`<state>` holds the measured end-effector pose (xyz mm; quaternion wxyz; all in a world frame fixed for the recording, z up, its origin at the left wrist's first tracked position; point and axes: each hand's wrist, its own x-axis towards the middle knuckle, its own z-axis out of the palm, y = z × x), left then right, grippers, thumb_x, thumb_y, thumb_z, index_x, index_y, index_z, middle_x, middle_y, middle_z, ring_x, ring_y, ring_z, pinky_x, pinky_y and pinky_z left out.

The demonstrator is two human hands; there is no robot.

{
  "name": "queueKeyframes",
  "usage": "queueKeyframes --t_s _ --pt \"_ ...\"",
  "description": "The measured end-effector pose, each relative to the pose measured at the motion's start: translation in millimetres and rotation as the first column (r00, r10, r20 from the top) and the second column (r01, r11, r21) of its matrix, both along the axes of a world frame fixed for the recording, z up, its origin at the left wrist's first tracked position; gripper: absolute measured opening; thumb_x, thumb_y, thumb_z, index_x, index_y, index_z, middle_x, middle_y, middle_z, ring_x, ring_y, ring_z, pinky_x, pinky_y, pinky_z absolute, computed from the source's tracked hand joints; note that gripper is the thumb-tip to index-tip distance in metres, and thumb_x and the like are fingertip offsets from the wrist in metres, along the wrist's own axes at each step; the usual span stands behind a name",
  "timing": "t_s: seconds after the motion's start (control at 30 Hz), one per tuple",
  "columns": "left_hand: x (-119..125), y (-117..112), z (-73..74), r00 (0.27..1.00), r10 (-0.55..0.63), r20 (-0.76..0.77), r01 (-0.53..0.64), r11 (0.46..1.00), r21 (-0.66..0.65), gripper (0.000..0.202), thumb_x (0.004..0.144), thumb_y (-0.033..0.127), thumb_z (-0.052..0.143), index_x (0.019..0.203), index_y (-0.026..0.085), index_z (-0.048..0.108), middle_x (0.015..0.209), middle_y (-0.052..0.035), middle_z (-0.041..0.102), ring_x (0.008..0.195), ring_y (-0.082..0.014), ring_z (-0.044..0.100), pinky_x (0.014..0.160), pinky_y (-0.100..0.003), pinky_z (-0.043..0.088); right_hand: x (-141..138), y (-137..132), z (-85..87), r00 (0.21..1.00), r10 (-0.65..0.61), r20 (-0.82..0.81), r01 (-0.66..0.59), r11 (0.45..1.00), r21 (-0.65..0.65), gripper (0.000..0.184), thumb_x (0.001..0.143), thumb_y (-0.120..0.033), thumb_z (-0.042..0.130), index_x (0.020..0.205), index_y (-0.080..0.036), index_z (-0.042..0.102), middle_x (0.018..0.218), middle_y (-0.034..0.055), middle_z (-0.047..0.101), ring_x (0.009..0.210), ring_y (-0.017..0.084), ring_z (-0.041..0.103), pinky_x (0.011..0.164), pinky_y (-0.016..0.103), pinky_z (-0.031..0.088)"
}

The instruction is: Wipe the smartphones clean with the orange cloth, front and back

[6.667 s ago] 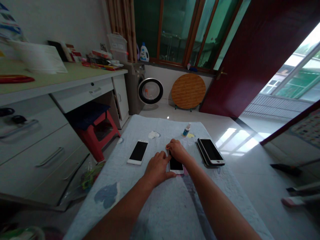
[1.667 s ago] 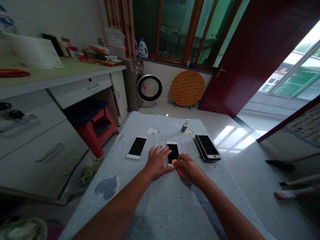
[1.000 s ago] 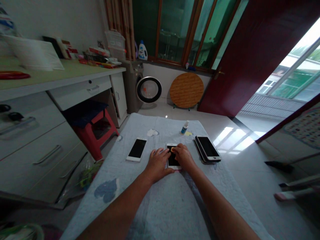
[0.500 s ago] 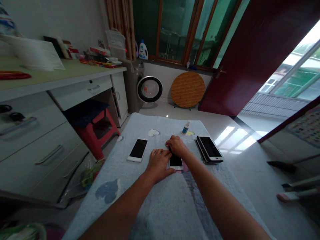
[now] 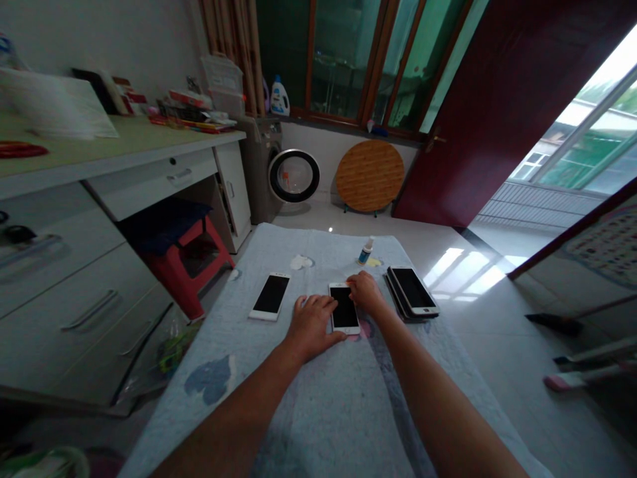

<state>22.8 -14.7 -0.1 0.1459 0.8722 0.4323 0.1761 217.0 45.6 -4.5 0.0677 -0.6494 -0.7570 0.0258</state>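
A white smartphone (image 5: 345, 312) with a dark screen lies face up on the cloth-covered table, between my two hands. My left hand (image 5: 313, 325) rests along its left side, fingers stretched onto the edge and thumb out by the lower corner. At the upper right edge of this phone, my right hand (image 5: 367, 292) has its fingers curled together. A small orange patch shows at those fingertips; what they hold is too small to make out. Another white smartphone (image 5: 270, 297) lies to the left. To the right is a stack of devices with a white-framed phone (image 5: 413, 291) on top.
A small spray bottle (image 5: 365, 252) stands beyond my right hand. The pale patterned cloth (image 5: 318, 411) covers the table. Left are a red stool (image 5: 192, 259) and a white desk (image 5: 149, 179). Farther back are an open washing machine door (image 5: 294, 176) and a round wooden board (image 5: 371, 176).
My right hand has moved from across the phone's top to its upper right edge, uncovering more of the screen. My left hand stays at the phone's left side. The view has shifted slightly.
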Motion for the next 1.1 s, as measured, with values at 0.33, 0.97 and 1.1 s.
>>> queueKeyframes --t_s 0.33,0.97,1.1 --pt "0.7 1.3 -6.0 1.0 -0.004 -0.016 0.004 1.0 0.004 0.064 0.074 0.058 0.066 0.127 0.026 0.052 0.133 -0.008 0.055 0.124 -0.0309 0.043 0.106 -0.05 0.023 0.8 -61.0 -9.5 0.958 -0.108 -0.267 0.13 0.989 0.067 0.026 0.085 -0.014 0.049 0.098 -0.012 0.07 0.091 0.0103 0.064 0.088 0.018 0.057 0.082 0.027 0.04" --pt "0.1 0.5 -4.7 1.0 -0.002 -0.024 0.002 1.0 0.008 0.063 0.074 0.057 0.065 0.127 0.026 0.052 0.134 -0.0071 0.054 0.125 -0.0301 0.043 0.107 -0.049 0.023 -10.6 -145.4 2.6 0.915 -0.1 -0.391 0.106 0.994 -0.008 0.023 0.084 -0.008 0.051 0.084 -0.018 0.072 0.082 0.0055 0.057 0.084 0.017 0.053 0.075 0.026 0.04" --pt "-0.5 4.0 -8.4 1.0 0.005 -0.017 -0.005 1.0 0.012 0.058 0.079 0.058 0.059 0.127 0.026 0.054 0.134 -0.0065 0.054 0.124 -0.0284 0.044 0.106 -0.047 0.024 -3.8 -144.4 13.1 0.9 0.005 -0.436 -0.021 0.999 -0.031 0.02 0.085 -0.01 0.052 0.084 -0.018 0.07 0.083 0.005 0.057 0.082 0.016 0.054 0.073 0.025 0.041"
